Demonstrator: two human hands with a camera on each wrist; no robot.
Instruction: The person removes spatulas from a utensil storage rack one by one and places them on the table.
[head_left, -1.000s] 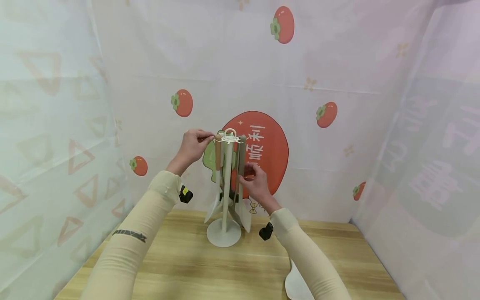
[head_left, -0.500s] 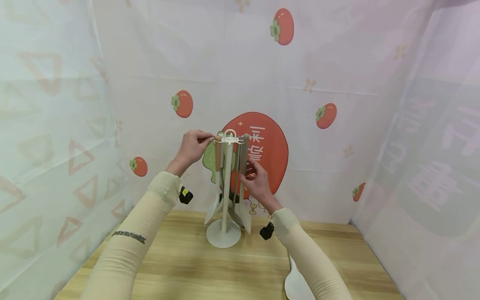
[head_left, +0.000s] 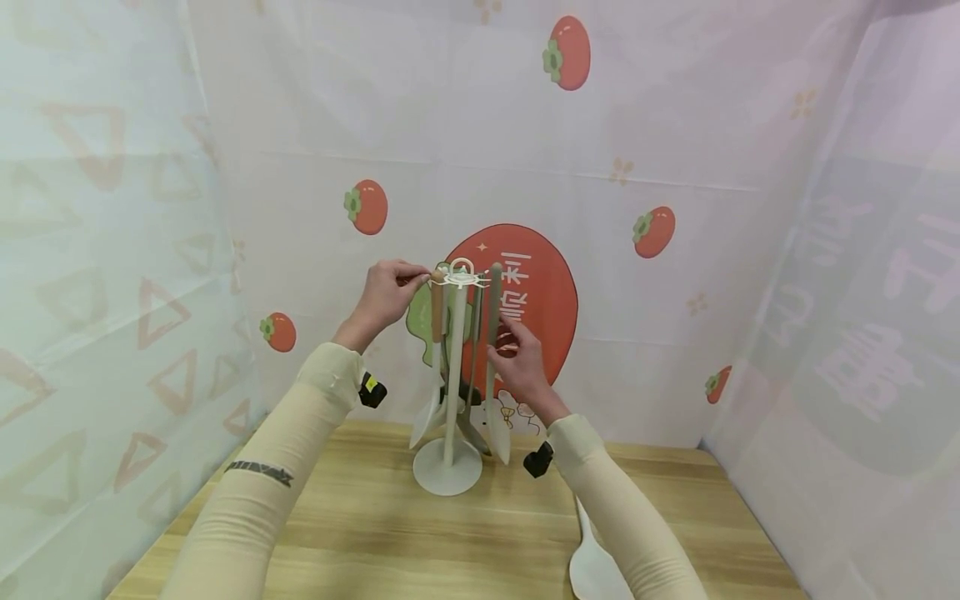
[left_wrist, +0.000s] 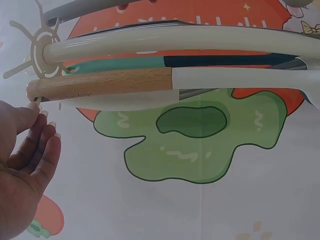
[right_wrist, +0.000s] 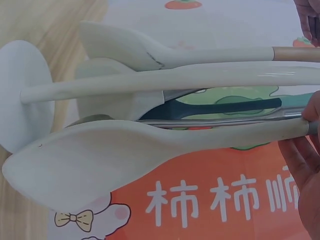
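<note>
A white utensil stand [head_left: 454, 375] with a ring of hooks on top holds several kitchen tools. My left hand [head_left: 386, 296] is at its upper left, thumb and fingertips pinching a hook tip beside a wooden-handled utensil [left_wrist: 105, 82]. My right hand [head_left: 520, 360] holds a white spatula [right_wrist: 95, 160] by its grey handle [head_left: 495, 304], thumb on one side and fingers on the other. The spatula is upright, head down, just right of the stand, its handle top beside the right-hand hooks. Behind the post hang a dark-headed tool with a green handle [left_wrist: 115, 65] and a metal-shafted one.
Another white utensil [head_left: 594, 567] lies on the wooden table [head_left: 420, 542] at the front right, partly under my right forearm. The stand's round base [head_left: 447, 479] sits near the back wall, a cloth [head_left: 465, 100] printed with persimmons. Similar cloths hang at both sides.
My right hand has shifted slightly right with the spatula, so its handle top has come away from the stand's hook ring and a gap has opened. The left hand stays in place.
</note>
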